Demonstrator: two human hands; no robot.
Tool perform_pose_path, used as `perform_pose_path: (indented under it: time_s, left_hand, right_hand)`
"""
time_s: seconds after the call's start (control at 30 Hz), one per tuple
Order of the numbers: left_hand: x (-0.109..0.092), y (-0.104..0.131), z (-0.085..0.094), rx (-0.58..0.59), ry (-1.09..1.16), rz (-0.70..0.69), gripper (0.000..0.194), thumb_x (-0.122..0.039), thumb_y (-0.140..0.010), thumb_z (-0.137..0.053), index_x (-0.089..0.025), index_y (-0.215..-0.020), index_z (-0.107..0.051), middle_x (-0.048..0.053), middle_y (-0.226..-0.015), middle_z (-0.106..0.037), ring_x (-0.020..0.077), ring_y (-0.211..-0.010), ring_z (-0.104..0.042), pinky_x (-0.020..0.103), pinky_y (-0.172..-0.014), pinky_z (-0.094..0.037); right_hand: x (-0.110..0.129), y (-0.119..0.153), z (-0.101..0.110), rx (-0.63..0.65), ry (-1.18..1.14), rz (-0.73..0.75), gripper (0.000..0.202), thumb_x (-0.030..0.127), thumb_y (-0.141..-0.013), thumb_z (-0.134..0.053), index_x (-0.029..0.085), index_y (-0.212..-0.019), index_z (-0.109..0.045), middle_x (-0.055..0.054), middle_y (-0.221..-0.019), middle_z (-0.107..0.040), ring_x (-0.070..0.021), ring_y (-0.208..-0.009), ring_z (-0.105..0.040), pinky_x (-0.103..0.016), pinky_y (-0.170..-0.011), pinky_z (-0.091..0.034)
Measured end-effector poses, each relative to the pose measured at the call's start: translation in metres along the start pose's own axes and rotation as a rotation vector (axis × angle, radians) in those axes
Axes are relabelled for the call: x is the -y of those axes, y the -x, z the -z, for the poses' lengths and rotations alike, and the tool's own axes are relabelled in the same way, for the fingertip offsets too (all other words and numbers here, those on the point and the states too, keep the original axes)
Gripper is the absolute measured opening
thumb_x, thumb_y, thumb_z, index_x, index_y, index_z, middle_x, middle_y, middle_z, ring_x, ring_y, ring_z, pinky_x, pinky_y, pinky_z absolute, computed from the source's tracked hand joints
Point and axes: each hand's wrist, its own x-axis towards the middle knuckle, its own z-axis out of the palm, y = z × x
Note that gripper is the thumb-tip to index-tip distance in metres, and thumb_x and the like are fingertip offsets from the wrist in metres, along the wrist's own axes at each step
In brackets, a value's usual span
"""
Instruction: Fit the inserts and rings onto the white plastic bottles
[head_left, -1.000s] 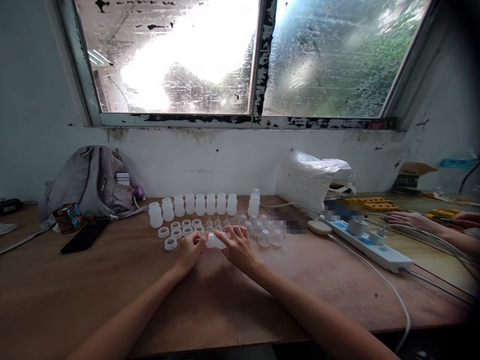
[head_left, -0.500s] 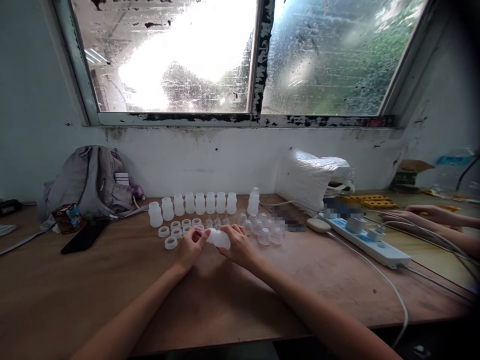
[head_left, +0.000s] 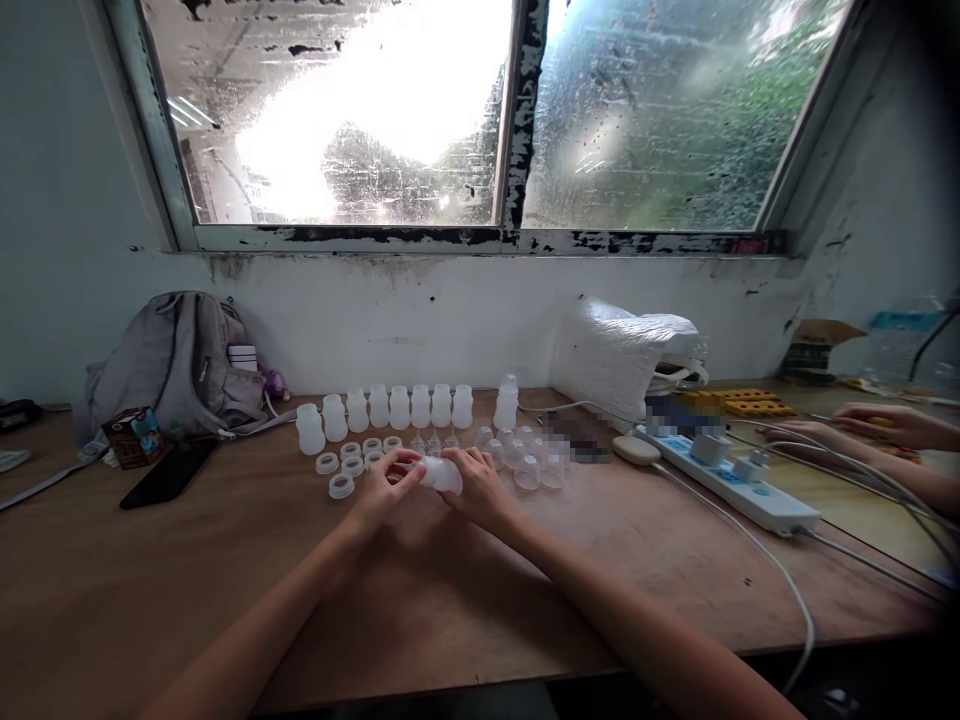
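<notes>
Left grip (head_left: pixel 382 486), right grip (head_left: pixel 478 487) on bottle (head_left: pixel 441 477), carton print (head_left: pixel 142 436) seemingly illegible

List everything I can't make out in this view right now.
All in the head view:
White bottle: left end, and any part there, hidden by the left hand; some of its body, by the right hand.
Rings: full count, some behind the left hand.
Carton: print too small.
Dark flat item: details pixelated.
Co-worker's arms: cut off by the right edge.

Bright, grimy window (head_left: pixel 337 110) in a stained white wall (head_left: pixel 360 320) above a brown table (head_left: pixel 187 590)
</notes>
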Motion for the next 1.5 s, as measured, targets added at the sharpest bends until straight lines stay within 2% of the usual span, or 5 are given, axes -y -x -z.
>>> perform_pose_path:
  time_s: [0.27,0.47,0.67,0.97,1.5]
  left_hand:
    - [-0.012,-0.001,0.010,0.039,0.296,-0.003,0.032,-0.029,-0.070,-0.056,-0.019,-0.099,-0.049,0.006,-0.097,-0.058,0.0165,-0.088,-0.054,0.028,-0.075,-0.044]
    - [-0.006,0.001,0.002,-0.022,0.378,0.179,0.036,-0.040,-0.070,-0.055,-0.015,-0.095,-0.054,0.006,-0.087,-0.059,0.0159,-0.079,-0.055,0.027,-0.069,-0.044]
    - [-0.014,0.003,0.005,0.015,0.336,0.141,0.031,-0.040,-0.067,-0.058,-0.013,-0.083,-0.062,0.005,-0.079,-0.060,0.0155,-0.077,-0.053,0.024,-0.069,-0.039]
    - [-0.015,0.018,-0.018,0.021,0.606,0.286,0.044,-0.045,-0.067,-0.056,-0.015,-0.100,-0.055,0.009,-0.094,-0.058,0.0205,-0.082,-0.056,0.029,-0.068,-0.044]
    - [-0.025,0.035,-0.030,-0.038,0.650,0.351,0.019,-0.028,-0.060,-0.057,-0.016,-0.072,-0.048,0.002,-0.074,-0.056,0.0111,-0.058,-0.050,0.021,-0.051,-0.039]
  right_hand:
    - [0.011,-0.004,0.012,0.307,-0.762,-0.246,0.041,0.034,-0.061,-0.064,0.019,-0.097,-0.052,-0.002,-0.084,-0.057,-0.0167,-0.075,-0.053,-0.026,-0.063,-0.041]
    - [0.023,0.000,0.010,0.177,-0.781,-0.298,0.044,0.034,-0.055,-0.067,0.018,-0.094,-0.055,-0.001,-0.083,-0.057,-0.0160,-0.076,-0.051,-0.026,-0.066,-0.040]
    - [0.027,0.002,0.013,0.402,-1.124,-0.467,0.035,0.036,-0.063,-0.061,0.015,-0.090,-0.055,-0.002,-0.077,-0.054,-0.0122,-0.064,-0.049,-0.022,-0.053,-0.038]
    - [0.046,0.009,0.007,0.164,-0.910,-0.318,0.048,0.028,-0.056,-0.068,0.019,-0.099,-0.050,-0.002,-0.093,-0.054,-0.0169,-0.083,-0.050,-0.028,-0.071,-0.041]
    - [0.051,0.021,-0.003,0.839,-1.571,-0.542,0.019,0.017,-0.057,-0.049,0.011,-0.075,-0.050,-0.002,-0.055,-0.056,-0.0132,-0.045,-0.052,-0.023,-0.039,-0.043]
